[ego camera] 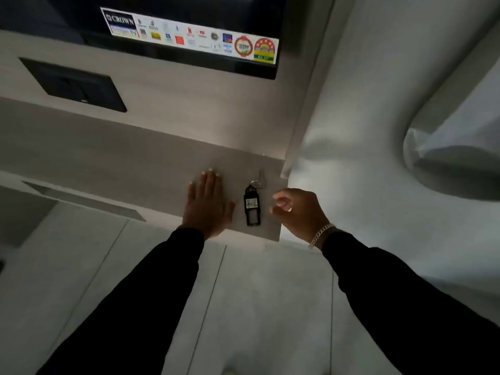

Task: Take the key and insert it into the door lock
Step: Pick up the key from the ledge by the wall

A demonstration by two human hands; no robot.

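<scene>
A silver key point(261, 176) on a ring with a black plastic tag point(252, 205) lies on a grey shelf point(135, 169), near its right end. My left hand point(207, 205) rests flat on the shelf just left of the tag, fingers spread. My right hand point(297, 212) hovers just right of the tag with fingers loosely curled, holding nothing and apart from the key. No door lock shows in this view.
A dark TV point(167, 28) with a sticker strip hangs on the wall above the shelf. A black wall panel point(73, 83) sits at the left. A white wall point(378, 158) rises to the right. Light floor tiles point(243, 307) lie below.
</scene>
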